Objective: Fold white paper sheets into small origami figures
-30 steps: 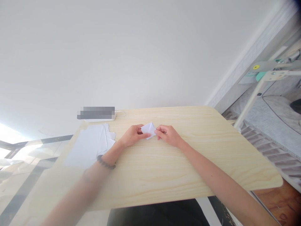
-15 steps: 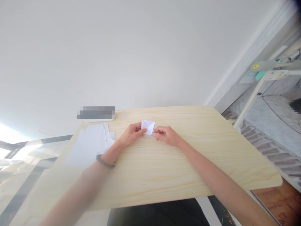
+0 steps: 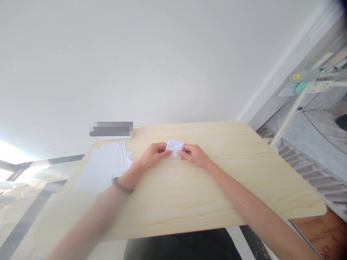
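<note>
A small folded piece of white paper (image 3: 175,146), with diagonal creases meeting near its middle, is held between my two hands just above the table. My left hand (image 3: 155,154) pinches its left side, thumb on the front face and fingers behind. On the opposite side, my right hand (image 3: 194,155) grips the right lower edge, its thumb on the front. The fingertips behind the paper are hidden. A dark beaded bracelet (image 3: 122,186) circles my left wrist.
White paper sheets (image 3: 99,164) lie on the left part of the wooden table (image 3: 217,195), beside my left forearm. Behind them stands a pixelated box-like object (image 3: 112,130) with a white cable. A wall (image 3: 173,65) rises at the table's far edge; a white metal frame (image 3: 290,113) stands at right.
The folded paper has shifted slightly right and turned a little. My right hand, earlier at its lower right corner, now grips more of its right side with the thumb on the front.
</note>
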Demonstrator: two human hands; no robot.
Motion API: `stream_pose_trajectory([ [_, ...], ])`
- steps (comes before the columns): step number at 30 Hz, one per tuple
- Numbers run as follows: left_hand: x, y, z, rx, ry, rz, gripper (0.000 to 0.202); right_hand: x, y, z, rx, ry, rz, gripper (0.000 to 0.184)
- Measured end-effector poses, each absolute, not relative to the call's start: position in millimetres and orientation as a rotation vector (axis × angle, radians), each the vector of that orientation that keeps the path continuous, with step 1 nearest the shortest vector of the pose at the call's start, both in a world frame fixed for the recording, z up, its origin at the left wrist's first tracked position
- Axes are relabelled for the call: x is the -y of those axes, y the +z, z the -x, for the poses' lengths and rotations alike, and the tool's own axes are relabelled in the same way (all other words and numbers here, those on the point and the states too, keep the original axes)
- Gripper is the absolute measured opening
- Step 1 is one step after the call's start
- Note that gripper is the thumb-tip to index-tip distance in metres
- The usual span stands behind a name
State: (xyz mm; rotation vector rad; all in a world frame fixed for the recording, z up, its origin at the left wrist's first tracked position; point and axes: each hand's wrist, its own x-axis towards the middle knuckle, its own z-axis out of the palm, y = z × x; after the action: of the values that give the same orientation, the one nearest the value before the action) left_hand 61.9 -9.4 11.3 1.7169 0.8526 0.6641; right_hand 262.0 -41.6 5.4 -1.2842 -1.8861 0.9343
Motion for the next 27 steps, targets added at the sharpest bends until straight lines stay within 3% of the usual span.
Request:
stream_pose_trajectory([
  [11,8.4,6.8,-62.5,-0.944,0.692,-1.784,0.041,39.6,3.0,-262.4,1.795,0.900,1.235,0.023],
  [27,11.2,11.0,-61.4,-0.979,0.756,-1.772,0.034,39.1,4.4,-264.2,1.842,0.864,1.237,0.025],
])
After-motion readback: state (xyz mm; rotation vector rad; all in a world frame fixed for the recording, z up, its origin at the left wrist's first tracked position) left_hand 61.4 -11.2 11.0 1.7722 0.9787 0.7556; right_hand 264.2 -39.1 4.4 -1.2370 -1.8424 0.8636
